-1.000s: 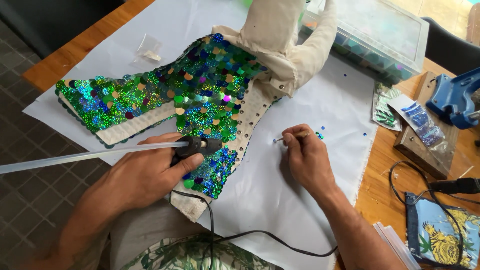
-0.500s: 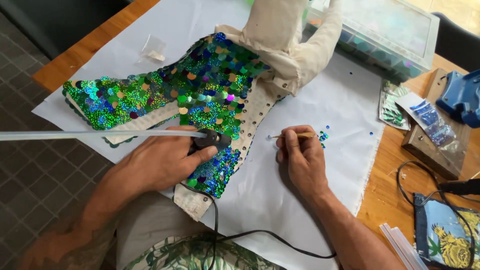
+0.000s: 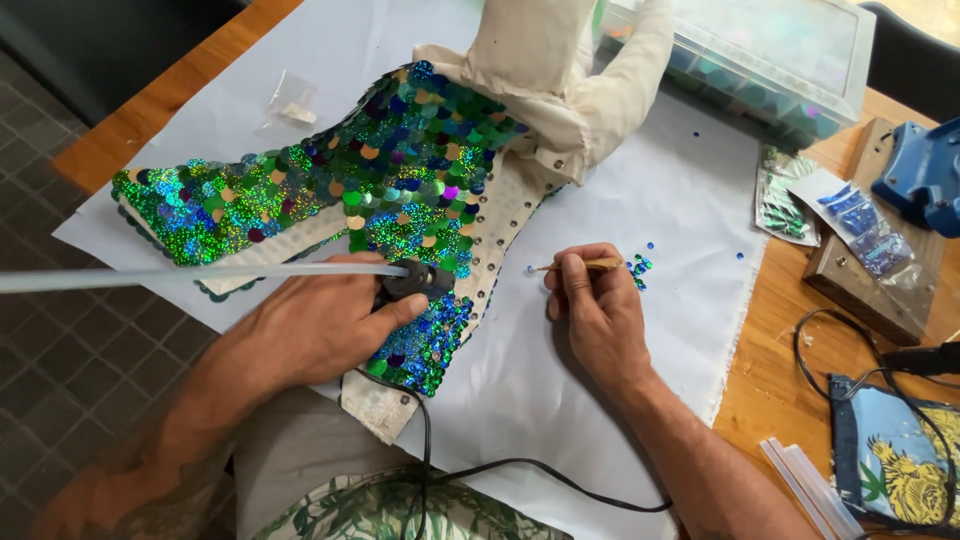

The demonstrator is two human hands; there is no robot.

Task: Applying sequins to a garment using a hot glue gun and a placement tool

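a wooden worktop (image 3: 780, 400) fills the frame from upper left to lower right. a white cloth sheet (image 3: 640, 330) covers most of it. on the bare wood at right lie a wooden block (image 3: 860, 290), small clear packets of sequins (image 3: 800, 195), a black cable (image 3: 830, 370), clear glue sticks (image 3: 805, 490) and a blue printed pouch (image 3: 895, 460). a clear plastic compartment box (image 3: 760, 60) sits at upper right.
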